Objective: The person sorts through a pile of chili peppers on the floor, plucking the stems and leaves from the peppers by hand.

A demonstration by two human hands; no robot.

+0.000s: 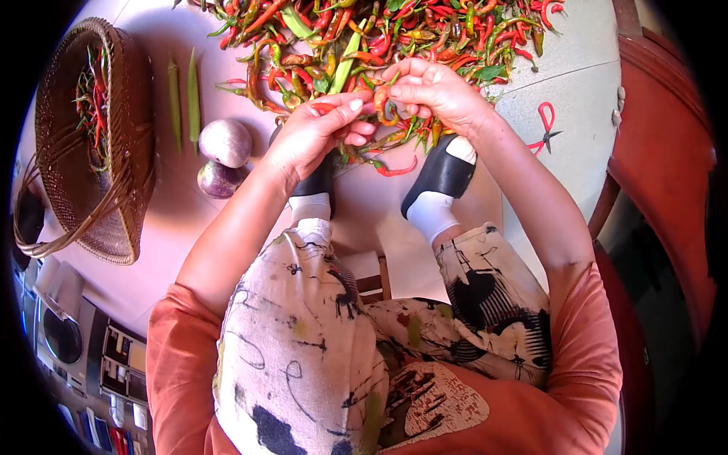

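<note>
Left hand (334,129) nearly closed round red pepper (324,108); right hand (425,95) pinching curled pepper (381,97). Beyond both, pepper pile (425,35). Leftward, eggplants (225,142), basket (133,114); rightward, scissors (547,138) (red-handled).

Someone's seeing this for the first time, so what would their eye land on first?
Probably the heap of red and green peppers across the top, where the left hand and right hand come close together at its near edge. Next, perhaps, the large woven basket at far left, then the red-handled scissors right of the heap.
</note>
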